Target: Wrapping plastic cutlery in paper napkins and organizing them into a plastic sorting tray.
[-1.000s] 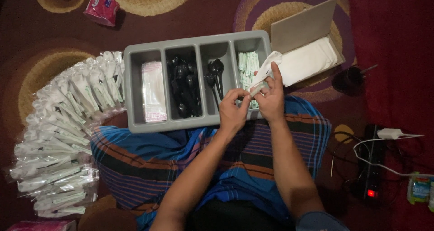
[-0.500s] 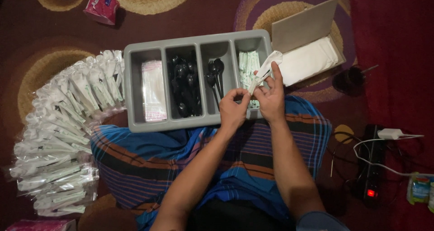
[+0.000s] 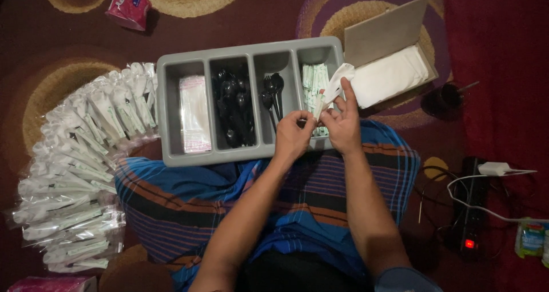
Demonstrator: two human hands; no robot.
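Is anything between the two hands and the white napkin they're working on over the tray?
Nothing visible. The left hand and right hand both already touch the folded white napkin, held over the right end of the grey tray. The small packets in that compartment lie beneath, not between.

The cutlery tray (image 3: 251,155) is plain grey. Its left compartment holds clear bags with pink-red print (image 3: 194,113), the next two hold glossy black spoons (image 3: 234,106) and black forks (image 3: 273,94), and the right one holds pale green-and-white sachets (image 3: 314,86). The napkin (image 3: 338,81) is white, as is the stack of napkins (image 3: 389,74) in the brown cardboard box (image 3: 386,32) at far right. The cloth over the lap (image 3: 189,195) is blue with orange, brown and purple stripes. The packed cutlery sets (image 3: 80,160) at left are white in clear wrap. The carpet (image 3: 246,17) is dark maroon with tan and purple rings. The pack (image 3: 128,7) at far left is red.
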